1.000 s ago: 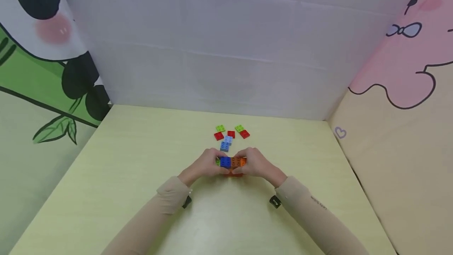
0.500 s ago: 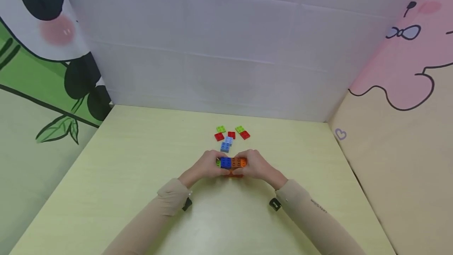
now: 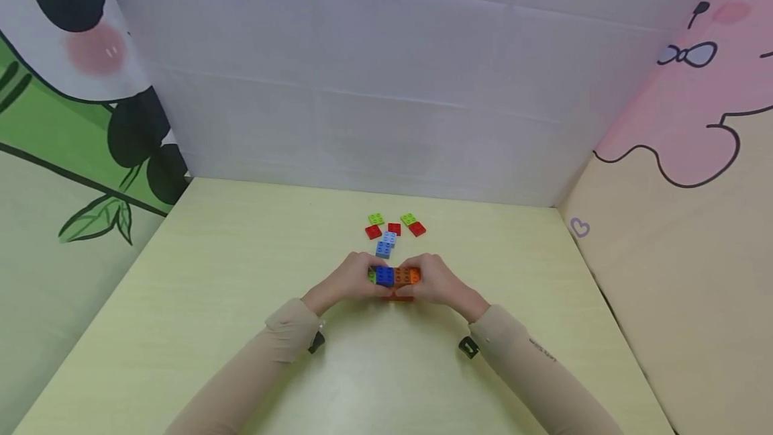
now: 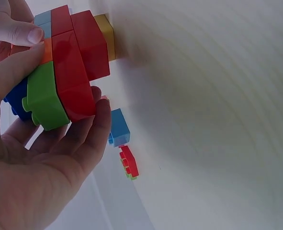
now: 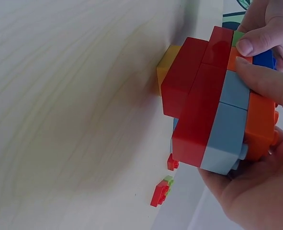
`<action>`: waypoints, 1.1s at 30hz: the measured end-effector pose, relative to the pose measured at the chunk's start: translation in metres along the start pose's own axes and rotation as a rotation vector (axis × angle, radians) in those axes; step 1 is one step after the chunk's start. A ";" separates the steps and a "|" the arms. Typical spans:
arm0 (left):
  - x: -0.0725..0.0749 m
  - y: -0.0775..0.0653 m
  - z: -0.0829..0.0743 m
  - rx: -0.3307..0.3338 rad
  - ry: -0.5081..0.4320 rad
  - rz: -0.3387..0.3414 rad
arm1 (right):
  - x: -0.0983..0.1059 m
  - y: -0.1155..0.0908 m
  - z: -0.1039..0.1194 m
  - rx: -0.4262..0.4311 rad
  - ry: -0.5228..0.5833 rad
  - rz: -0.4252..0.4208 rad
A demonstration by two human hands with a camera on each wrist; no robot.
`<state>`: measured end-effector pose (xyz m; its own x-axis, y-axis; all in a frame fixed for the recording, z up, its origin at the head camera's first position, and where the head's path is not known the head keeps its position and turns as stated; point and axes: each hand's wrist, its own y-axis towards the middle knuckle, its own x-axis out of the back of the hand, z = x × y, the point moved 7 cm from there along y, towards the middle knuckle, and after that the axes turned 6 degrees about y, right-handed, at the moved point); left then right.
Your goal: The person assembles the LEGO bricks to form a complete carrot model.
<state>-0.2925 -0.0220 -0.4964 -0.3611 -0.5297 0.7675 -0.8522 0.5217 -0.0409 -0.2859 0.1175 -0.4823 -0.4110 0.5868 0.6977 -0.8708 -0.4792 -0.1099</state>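
Both hands hold one stacked build of toy building bricks (image 3: 394,276) in the middle of the table. My left hand (image 3: 356,276) grips its left end, around a green brick (image 4: 46,96) and the dark blue brick (image 3: 385,276). On the other end my right hand (image 3: 436,278) holds an orange brick (image 5: 260,125), beside grey-blue bricks (image 5: 226,132). Below these runs a row of long red bricks (image 5: 198,112), then a shorter red brick (image 4: 89,45), with a yellow brick (image 5: 167,67) lowest. The thumbs meet near the middle of the near side. Part of the top is hidden by fingers.
Just beyond the build lie two blue bricks, one lighter (image 3: 389,239) and one darker (image 3: 383,250). Farther back are flat red bricks (image 3: 373,232) and lime green bricks (image 3: 408,219). A pale sheet (image 3: 386,86) hangs along the table's back edge; printed panels flank both sides.
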 end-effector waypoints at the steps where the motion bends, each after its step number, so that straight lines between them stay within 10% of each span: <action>1: 0.000 0.000 0.000 -0.002 0.001 0.002 | 0.000 0.000 -0.001 -0.001 0.002 -0.001; 23: 0.003 -0.002 0.008 0.064 -0.022 -0.003 | -0.005 0.000 -0.023 0.012 0.130 -0.054; 33: 0.022 0.010 0.024 0.045 -0.166 -0.208 | -0.005 0.000 -0.024 0.000 0.121 -0.061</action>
<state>-0.3183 -0.0445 -0.4949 -0.2308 -0.7269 0.6468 -0.9291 0.3621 0.0754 -0.2906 0.1303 -0.5026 -0.3866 0.6895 0.6125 -0.8952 -0.4402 -0.0695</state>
